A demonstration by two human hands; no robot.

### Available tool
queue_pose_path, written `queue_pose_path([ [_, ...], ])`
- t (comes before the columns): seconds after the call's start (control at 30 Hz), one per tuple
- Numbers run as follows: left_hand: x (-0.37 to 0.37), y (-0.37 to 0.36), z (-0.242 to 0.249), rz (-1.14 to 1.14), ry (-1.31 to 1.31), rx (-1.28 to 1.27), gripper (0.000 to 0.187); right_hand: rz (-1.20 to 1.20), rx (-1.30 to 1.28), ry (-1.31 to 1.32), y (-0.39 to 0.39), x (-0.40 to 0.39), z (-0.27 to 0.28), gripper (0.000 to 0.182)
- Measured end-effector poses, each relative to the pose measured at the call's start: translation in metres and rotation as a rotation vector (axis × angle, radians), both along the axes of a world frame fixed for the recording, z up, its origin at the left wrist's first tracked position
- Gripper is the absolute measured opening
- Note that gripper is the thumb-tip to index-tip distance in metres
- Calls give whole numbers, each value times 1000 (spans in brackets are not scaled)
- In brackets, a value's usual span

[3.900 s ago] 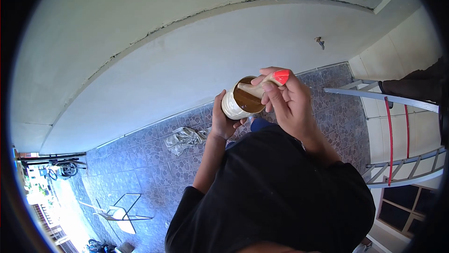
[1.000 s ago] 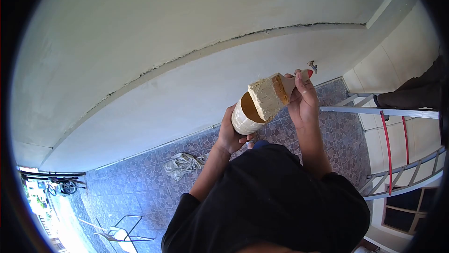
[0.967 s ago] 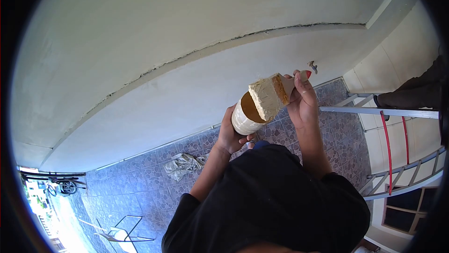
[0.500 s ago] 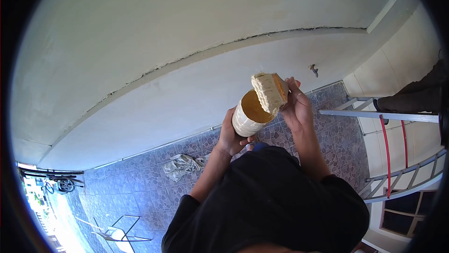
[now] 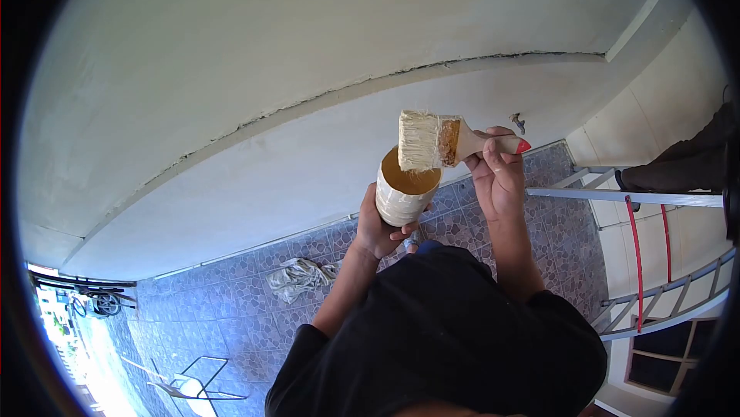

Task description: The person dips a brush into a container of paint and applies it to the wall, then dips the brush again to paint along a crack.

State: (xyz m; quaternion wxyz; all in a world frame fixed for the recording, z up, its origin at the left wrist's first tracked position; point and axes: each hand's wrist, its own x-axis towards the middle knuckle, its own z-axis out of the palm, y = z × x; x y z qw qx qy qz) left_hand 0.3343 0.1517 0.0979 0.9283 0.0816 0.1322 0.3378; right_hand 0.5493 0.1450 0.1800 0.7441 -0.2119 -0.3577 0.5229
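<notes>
My left hand (image 5: 378, 226) is wrapped round a paint-smeared cylindrical container (image 5: 402, 200), its open mouth tilted toward me and yellowish inside. My right hand (image 5: 497, 178) grips a wide paintbrush (image 5: 449, 142) by its pale, red-tipped handle. Thick cream paint coats the bristles, which point left and overlap the container's rim in this view. The brush's broad side faces me, with orange-brown smears on its metal band.
Ahead stands a pale wall (image 5: 308, 178) with a cracked ledge (image 5: 354, 82) and a tap (image 5: 518, 122). A crumpled cloth (image 5: 297, 280) lies on the tiled floor (image 5: 231, 301). A person's leg (image 5: 678, 159) is on a ladder (image 5: 624, 195) at right. A folding chair (image 5: 200, 386) stands lower left.
My right hand has turned the brush so its broad side shows and its bristles point left, slightly higher. The container has shifted slightly left in my left hand.
</notes>
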Motion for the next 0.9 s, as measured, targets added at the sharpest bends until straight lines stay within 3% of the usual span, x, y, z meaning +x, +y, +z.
queue_pose_path([
  [0.37, -7, 14, 18, 142, 52, 36, 66, 42, -2, 18, 10, 2, 4, 20],
  [0.53, -11, 22, 22, 65, -15, 69, 68, 39, -96, 88, 31, -13, 28, 16],
  [0.63, -13, 27, 29, 58, -74, 88, 69, 90, -4, 114, 55, -16, 46, 17],
  [0.77, -18, 25, 36, 53, -85, 117, 68, 5, 162, 31, 106, -22, 114, 18],
  [0.9, -24, 17, 35, 68, -85, 125, 67, 4, 433, -58, 156, -38, 220, 19],
])
